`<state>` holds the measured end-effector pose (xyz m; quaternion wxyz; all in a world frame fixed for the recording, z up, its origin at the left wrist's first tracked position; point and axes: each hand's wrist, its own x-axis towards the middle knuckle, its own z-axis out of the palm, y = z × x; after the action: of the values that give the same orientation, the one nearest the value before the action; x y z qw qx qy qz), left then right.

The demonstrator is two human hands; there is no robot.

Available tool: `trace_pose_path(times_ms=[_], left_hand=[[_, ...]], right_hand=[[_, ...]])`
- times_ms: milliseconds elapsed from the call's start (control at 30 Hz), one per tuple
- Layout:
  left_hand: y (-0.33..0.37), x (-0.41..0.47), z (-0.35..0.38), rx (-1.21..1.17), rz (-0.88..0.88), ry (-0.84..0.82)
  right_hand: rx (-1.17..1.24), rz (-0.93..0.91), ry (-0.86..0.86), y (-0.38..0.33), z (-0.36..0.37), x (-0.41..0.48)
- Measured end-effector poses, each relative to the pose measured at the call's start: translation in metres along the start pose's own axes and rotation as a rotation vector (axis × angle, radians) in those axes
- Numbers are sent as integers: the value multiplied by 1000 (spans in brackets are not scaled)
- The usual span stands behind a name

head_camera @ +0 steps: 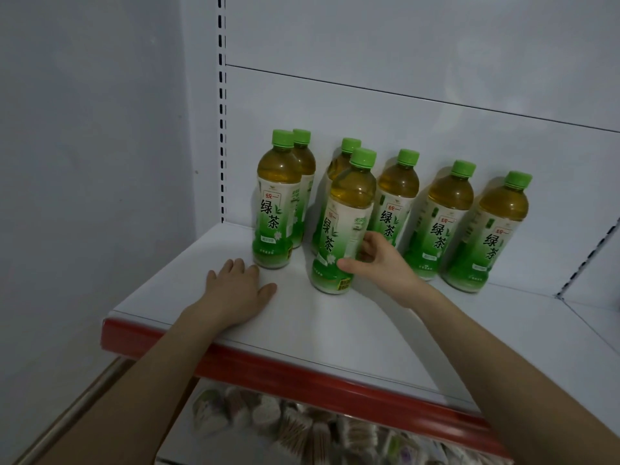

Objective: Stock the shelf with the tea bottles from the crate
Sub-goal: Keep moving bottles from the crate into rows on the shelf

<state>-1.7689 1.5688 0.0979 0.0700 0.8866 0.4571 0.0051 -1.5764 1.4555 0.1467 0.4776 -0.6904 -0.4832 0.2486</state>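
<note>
Green-capped tea bottle (345,226) sits front-centre on the shelf (302,333), leaning slightly, close betw. the left pair (278,203) & the back row (448,219). Risk, imo: released w/ base not flat, it could topple & knock its neighbours. Left hand (238,290) lies palm-down on shelf, fingers straight, holding nothing. Right hand (379,263) wraps thumb & fingers round the bottle's lower label.

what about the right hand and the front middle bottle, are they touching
Touching. The head view shows the right hand with its thumb and fingers curled round the lower label of the front bottle.
</note>
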Motion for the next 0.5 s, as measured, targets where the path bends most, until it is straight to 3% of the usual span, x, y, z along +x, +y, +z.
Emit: trace_pose_path(times_ms=[100, 267, 500], left_hand=[[0, -1, 0, -3, 1, 0], [0, -1, 0, -4, 2, -3], [0, -1, 1, -14, 1, -1]], right_hand=[[-54, -10, -50, 1, -5, 0], [-236, -114, 144, 1, 16, -4], [-26, -43, 86, 9, 6, 3]])
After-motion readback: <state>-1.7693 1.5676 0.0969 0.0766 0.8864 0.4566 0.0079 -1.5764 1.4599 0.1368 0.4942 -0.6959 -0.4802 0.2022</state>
